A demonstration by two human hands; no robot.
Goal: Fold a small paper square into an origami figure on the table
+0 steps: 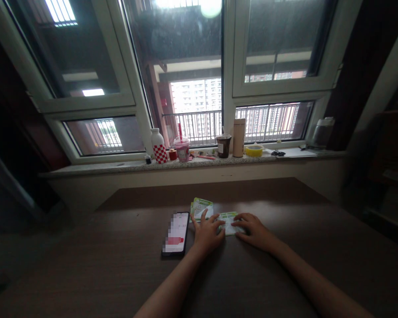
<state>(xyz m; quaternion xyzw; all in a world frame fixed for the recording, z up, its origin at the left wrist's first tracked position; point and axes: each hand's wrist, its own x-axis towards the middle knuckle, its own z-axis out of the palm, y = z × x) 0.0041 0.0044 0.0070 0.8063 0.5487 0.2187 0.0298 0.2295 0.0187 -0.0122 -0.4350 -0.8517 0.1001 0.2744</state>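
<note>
Two groups of green-and-white printed cards lie on the brown table [119, 282]. My left hand [207, 233] is spread between them, its fingertips at the lower edge of the far-left cards [201, 206] and at the left edge of the nearer card [228, 226]. At that card's right edge rests my right hand [254, 230], fingers apart and fingertips on it. Both hands are open, gripping nothing. A black-edged phone [177, 234] with a lit screen lies flat just left of my left hand. The print is too small to read.
Beyond the table, a stone windowsill [126, 166] carries a red-checked white bottle [159, 146], a pink cup with a straw [181, 149], a dark drink cup [223, 146], a tan cylinder [239, 138], yellow tape [254, 151] and black scissors [277, 153].
</note>
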